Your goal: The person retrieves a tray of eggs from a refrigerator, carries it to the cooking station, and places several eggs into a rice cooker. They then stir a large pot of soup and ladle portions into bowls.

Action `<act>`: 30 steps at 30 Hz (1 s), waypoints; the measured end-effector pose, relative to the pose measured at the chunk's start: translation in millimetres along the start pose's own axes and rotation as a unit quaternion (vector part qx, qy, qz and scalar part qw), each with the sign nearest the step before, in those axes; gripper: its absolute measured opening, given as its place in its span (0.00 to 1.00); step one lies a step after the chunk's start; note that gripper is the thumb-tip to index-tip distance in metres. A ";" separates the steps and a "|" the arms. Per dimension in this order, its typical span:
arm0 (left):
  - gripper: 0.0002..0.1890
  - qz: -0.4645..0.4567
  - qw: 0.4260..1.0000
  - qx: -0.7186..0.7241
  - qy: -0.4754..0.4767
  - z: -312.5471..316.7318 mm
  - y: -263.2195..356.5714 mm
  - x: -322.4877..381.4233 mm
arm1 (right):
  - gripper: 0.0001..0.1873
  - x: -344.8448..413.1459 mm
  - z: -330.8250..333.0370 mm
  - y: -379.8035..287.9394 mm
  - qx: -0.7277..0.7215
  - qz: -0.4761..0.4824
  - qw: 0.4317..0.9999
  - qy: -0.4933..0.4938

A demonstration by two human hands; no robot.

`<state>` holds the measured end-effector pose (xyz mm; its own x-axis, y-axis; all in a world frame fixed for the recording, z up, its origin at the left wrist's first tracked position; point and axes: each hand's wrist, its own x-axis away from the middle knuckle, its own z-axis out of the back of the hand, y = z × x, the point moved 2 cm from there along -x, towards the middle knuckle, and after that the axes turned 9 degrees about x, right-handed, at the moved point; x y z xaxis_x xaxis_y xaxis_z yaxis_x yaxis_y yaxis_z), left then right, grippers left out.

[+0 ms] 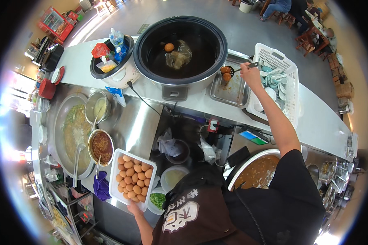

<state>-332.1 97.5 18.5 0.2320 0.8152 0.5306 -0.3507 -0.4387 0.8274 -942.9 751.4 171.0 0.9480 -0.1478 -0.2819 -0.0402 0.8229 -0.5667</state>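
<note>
My left hand [135, 209] grips the near edge of a white plastic tray [113, 185] of brown-shelled eggs [135, 177]. Out to the right, my right hand [250, 75] holds a slotted spoon [232, 71] by its handle above a shallow steel tray [237, 89]. Brown-stained eggs [227, 77] lie at the spoon's head; whether they rest on the steel tray I cannot tell. Left of it stands a large black-lined electric cooker [181, 81] of dark liquid. One brown egg [169, 47] and a soaked bag [178, 58] show in that liquid.
A white basket [294, 76] of spoons and bowls stands right of the steel tray. At left are a wide soup pan [59, 122], a bowl of red sauce [101, 144] and a purple cloth [101, 186]. A brown stew pot [257, 171] sits by my right side.
</note>
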 end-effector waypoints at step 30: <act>0.22 -0.029 1.000 0.005 0.011 -2.5 0.7 3.5 | 0.12 -86.0 -12.3 -236.7 0.058 0.282 0.958 0.005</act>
<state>-333.8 101.0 20.5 0.2325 0.8471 0.4778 -0.3290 -0.3938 0.8583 -1018.8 562.6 319.9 0.7825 0.3332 -0.5261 -0.5087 0.8292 -0.2315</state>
